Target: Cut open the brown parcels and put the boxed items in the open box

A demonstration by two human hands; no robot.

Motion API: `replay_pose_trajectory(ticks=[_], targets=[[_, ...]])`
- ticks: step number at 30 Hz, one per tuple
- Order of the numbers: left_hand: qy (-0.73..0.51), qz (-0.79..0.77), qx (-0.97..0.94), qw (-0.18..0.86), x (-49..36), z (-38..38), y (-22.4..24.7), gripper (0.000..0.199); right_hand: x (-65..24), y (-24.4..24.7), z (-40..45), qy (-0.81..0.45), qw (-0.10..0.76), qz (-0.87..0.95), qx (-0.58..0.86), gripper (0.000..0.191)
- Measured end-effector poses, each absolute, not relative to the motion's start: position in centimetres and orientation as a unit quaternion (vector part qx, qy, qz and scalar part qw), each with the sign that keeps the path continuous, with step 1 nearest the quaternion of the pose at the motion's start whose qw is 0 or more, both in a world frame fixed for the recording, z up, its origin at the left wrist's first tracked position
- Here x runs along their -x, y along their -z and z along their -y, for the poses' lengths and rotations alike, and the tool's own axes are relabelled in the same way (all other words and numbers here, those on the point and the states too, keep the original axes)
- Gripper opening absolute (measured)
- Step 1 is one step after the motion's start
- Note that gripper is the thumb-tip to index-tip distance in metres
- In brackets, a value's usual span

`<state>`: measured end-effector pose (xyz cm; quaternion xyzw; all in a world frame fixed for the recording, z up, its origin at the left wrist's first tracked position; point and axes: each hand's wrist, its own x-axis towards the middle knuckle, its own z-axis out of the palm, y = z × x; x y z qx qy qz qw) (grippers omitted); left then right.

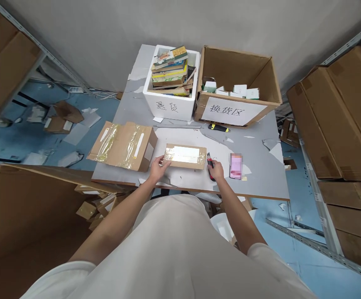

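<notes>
Sm. cardboard box (185, 157) lies flat on the white sheet (180, 135) near my edge of the table (261, 178), roughly mid-width; clear tape on it, white label (186, 153) on top. My L hand (159, 169) has its L end, thumb & fingers closed in on that corner. My R hand (216, 170) is wrapped round a red/blk cutter (210, 160), tip pointing away from me, just beside the box's R end.

Lg. taped box (123, 145) sits L of my L hand. Phone (236, 166) w/ pink screen (blurred) is R of my R hand. Yel/blk cutter (219, 128) lies farther back, by the foot of the open carton (261, 74), which holds sm. white/green boxes (240, 90). Next to it on the L: white foam bin (170, 107) w/ a stack of books (169, 74). Both have handwritten Chinese chars. on front. Shelf w/ brown cartons (320, 124) off to the R, past the table.
</notes>
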<state>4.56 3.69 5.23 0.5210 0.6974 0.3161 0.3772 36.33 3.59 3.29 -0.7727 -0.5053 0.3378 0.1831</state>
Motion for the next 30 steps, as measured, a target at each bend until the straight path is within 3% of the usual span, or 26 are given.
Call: replay_pose_trajectory(ticks=[3,6,9,12,14,16,21,30], targets=[[-0.315,-0.697,-0.55,0.334,-4.9,-3.4,-5.8,0.057,-36.8,-2.2,-3.1,-0.316,0.077,0.486,0.811,0.058],[-0.319,-0.672,-0.622,0.245,-5.4,-2.8,-6.5,0.051,-36.9,-1.8,-2.6,-0.312,0.026,0.486,0.816,0.057],[-0.298,-0.602,-0.713,0.203,-6.0,-2.3,-6.9,0.041,-37.2,-3.1,-2.8,-0.314,0.045,0.501,0.805,0.051],[-0.257,-0.505,-0.791,0.229,-6.4,-2.0,-6.7,0.033,-37.4,-6.3,-3.6,-0.295,0.135,0.519,0.791,0.054],[-0.241,-0.475,-0.812,0.241,-6.6,-2.1,-6.2,0.033,-36.8,-9.1,-4.4,-0.286,0.206,0.571,0.741,0.06],[-0.239,-0.473,-0.813,0.242,-6.7,-2.3,-5.7,0.035,-35.4,-11.8,-5.3,-0.299,0.223,0.668,0.644,0.065],[-0.252,-0.472,-0.807,0.25,-6.8,-2.8,-4.8,0.036,-30.6,-14.9,-7.7,-0.352,0.077,0.822,0.441,0.06],[-0.274,-0.472,-0.796,0.262,-6.9,-2.6,-4.4,0.036,-27.4,-14.2,-10.7,-0.289,-0.067,0.87,0.395,0.061]])
